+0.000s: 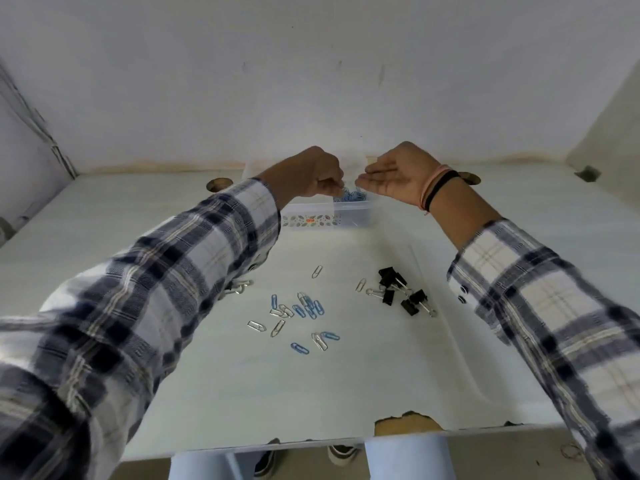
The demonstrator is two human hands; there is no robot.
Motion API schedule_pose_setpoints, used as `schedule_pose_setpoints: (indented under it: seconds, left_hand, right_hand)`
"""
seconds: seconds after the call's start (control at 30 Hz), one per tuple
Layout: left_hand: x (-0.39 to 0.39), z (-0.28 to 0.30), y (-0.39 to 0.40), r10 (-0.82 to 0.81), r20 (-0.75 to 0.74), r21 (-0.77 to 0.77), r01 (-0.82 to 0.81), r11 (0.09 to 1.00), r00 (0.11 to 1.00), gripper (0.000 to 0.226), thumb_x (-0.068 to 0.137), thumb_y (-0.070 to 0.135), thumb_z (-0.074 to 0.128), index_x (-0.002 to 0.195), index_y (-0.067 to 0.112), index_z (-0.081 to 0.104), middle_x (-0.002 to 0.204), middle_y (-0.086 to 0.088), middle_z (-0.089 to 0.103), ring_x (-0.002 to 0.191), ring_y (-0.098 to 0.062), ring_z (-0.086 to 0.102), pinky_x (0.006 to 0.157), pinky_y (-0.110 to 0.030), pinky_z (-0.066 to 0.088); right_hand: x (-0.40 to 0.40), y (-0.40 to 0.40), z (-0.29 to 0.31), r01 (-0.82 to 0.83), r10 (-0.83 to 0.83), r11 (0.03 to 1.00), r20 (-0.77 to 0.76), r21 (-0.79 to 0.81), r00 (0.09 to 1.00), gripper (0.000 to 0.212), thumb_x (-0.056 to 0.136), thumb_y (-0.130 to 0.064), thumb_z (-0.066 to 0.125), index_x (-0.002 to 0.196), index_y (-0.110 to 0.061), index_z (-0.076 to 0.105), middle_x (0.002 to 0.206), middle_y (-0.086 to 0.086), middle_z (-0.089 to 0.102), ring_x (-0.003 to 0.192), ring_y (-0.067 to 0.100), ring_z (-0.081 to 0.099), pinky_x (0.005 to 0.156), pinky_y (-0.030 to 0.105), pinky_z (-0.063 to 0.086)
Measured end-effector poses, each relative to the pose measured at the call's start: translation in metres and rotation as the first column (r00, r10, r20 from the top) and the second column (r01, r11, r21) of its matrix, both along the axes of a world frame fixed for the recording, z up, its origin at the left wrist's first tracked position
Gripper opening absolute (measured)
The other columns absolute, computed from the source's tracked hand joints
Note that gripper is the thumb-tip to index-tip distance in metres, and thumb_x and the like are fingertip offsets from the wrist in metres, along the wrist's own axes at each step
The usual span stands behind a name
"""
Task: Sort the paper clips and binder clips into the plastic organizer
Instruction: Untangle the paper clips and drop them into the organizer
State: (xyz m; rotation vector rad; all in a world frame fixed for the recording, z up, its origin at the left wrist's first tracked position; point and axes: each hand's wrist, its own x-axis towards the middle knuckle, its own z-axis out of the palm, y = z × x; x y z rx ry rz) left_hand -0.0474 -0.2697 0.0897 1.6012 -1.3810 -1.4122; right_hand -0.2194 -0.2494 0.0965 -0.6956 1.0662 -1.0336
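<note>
A clear plastic organizer [349,216] stands at the far middle of the table, with a heap of blue paper clips [351,196] in its right compartment. My left hand [311,176] hovers over it, fingers curled and pinching a blue paper clip above that heap. My right hand [394,178] is held beside it, palm up with straight fingers, over the organizer's right end. Loose blue and silver paper clips [298,315] lie scattered on the near middle of the table. Several black binder clips [401,291] lie to their right.
A few silver clips [239,287] lie partly hidden under my left sleeve. The white table [346,386] has a chipped front edge [405,422] and round holes at the back [219,183]. Walls close in behind and on both sides.
</note>
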Motion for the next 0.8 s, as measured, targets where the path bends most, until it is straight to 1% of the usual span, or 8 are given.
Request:
schedule_pose_setpoints:
  seconds: [0.07, 0.13, 0.3, 0.4, 0.5, 0.63, 0.7, 0.8]
  left_hand:
    - [0.006, -0.004, 0.010, 0.013, -0.047, -0.057, -0.016, 0.998, 0.999, 0.025, 0.091, -0.016, 0.057, 0.116, -0.013, 0.062, 0.093, -0.019, 0.065, 0.089, -0.027, 0.069, 0.082, -0.033, 0.063]
    - [0.009, -0.004, 0.023, 0.019, -0.051, -0.100, -0.024, 0.995, 0.999, 0.020, 0.083, -0.023, 0.063, 0.096, -0.009, 0.066, 0.092, -0.023, 0.067, 0.082, -0.029, 0.071, 0.070, -0.032, 0.064]
    - [0.011, -0.008, 0.051, 0.126, 0.096, -0.263, -0.097, 0.960, 0.987, 0.022, 0.071, -0.020, 0.076, 0.079, 0.000, 0.068, 0.092, -0.024, 0.071, 0.080, -0.033, 0.075, 0.079, -0.042, 0.064]
    - [0.015, -0.018, 0.078, -0.059, 0.300, -0.250, 0.138, 0.958, 0.952, 0.018, 0.082, -0.008, 0.074, 0.099, -0.005, 0.071, 0.100, -0.025, 0.073, 0.084, -0.033, 0.074, 0.082, -0.042, 0.063]
    - [0.022, -0.039, 0.105, -0.309, 0.564, -0.124, 0.448, 0.885, 0.766, 0.031, 0.090, -0.011, 0.058, 0.119, -0.005, 0.069, 0.115, -0.021, 0.073, 0.098, -0.035, 0.074, 0.085, -0.045, 0.062]
    - [0.032, -0.068, 0.134, -0.297, 0.758, -0.099, 0.553, 0.827, 0.580, 0.047, 0.089, -0.013, 0.045, 0.126, 0.005, 0.070, 0.132, -0.012, 0.067, 0.121, -0.029, 0.062, 0.105, -0.035, 0.048]
    - [0.041, -0.076, 0.144, -0.270, 0.778, -0.132, 0.568, 0.812, 0.567, 0.051, 0.088, -0.013, 0.042, 0.125, 0.008, 0.071, 0.132, -0.011, 0.065, 0.123, -0.028, 0.060, 0.106, -0.031, 0.046]
    - [0.060, -0.076, 0.161, -0.295, 0.782, -0.129, 0.606, 0.785, 0.549, 0.055, 0.086, -0.014, 0.038, 0.122, 0.009, 0.073, 0.130, -0.011, 0.066, 0.121, -0.026, 0.061, 0.106, -0.034, 0.047]
  right_hand:
    - [-0.001, 0.017, -0.008, -0.032, 0.032, 0.999, -0.081, -0.010, 0.996, 0.021, 0.093, 0.005, 0.045, 0.109, 0.012, 0.057, 0.115, 0.029, 0.059, 0.104, 0.039, 0.064, 0.084, 0.045, 0.059]
    - [-0.002, 0.031, -0.016, -0.065, 0.063, 0.998, -0.167, -0.006, 0.984, 0.020, 0.093, 0.006, 0.048, 0.110, 0.012, 0.058, 0.104, 0.027, 0.063, 0.093, 0.035, 0.068, 0.079, 0.042, 0.061]
    - [-0.002, 0.068, -0.033, -0.227, 0.164, 0.972, -0.510, -0.063, 0.845, 0.027, 0.088, 0.009, 0.062, 0.113, 0.018, 0.060, 0.107, 0.034, 0.066, 0.087, 0.035, 0.068, 0.079, 0.038, 0.062]
    - [0.001, 0.088, -0.041, -0.427, 0.317, 0.904, -0.711, 0.025, 0.628, 0.020, 0.089, 0.009, 0.061, 0.108, 0.015, 0.063, 0.103, 0.030, 0.069, 0.088, 0.034, 0.071, 0.083, 0.039, 0.061]
    - [0.013, 0.095, -0.052, -0.514, 0.339, 0.845, -0.892, 0.148, 0.300, 0.019, 0.087, 0.005, 0.062, 0.105, 0.007, 0.066, 0.095, 0.022, 0.073, 0.086, 0.030, 0.075, 0.084, 0.039, 0.061]
    - [0.032, 0.105, -0.063, -0.548, 0.215, 0.818, -0.976, 0.175, 0.010, 0.019, 0.084, -0.008, 0.066, 0.102, -0.001, 0.069, 0.097, 0.015, 0.074, 0.089, 0.028, 0.072, 0.083, 0.036, 0.060]
    - [0.042, 0.112, -0.063, -0.581, 0.158, 0.801, -0.987, 0.144, -0.028, 0.014, 0.082, -0.009, 0.066, 0.094, -0.002, 0.069, 0.094, 0.015, 0.071, 0.092, 0.030, 0.069, 0.083, 0.035, 0.058]
    - [0.055, 0.119, -0.062, -0.619, 0.230, 0.772, -0.971, 0.144, 0.061, 0.020, 0.087, -0.006, 0.060, 0.102, 0.002, 0.070, 0.098, 0.016, 0.073, 0.094, 0.031, 0.071, 0.087, 0.041, 0.059]
